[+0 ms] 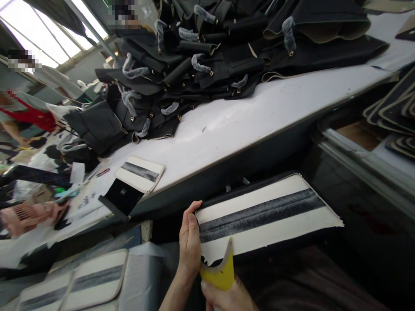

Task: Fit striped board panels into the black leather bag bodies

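White panel [259,216], gripped by the left hand [189,242], is pointing just above three o'clock. Right hand [231,297] is gripping a yellow scraper [223,274].

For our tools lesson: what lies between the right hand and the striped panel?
The head view shows a yellow scraper there, held by the right hand, overlapping the striped panel.

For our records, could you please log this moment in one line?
left hand: grips striped panel; right hand: holds yellow tool; table: black pieces
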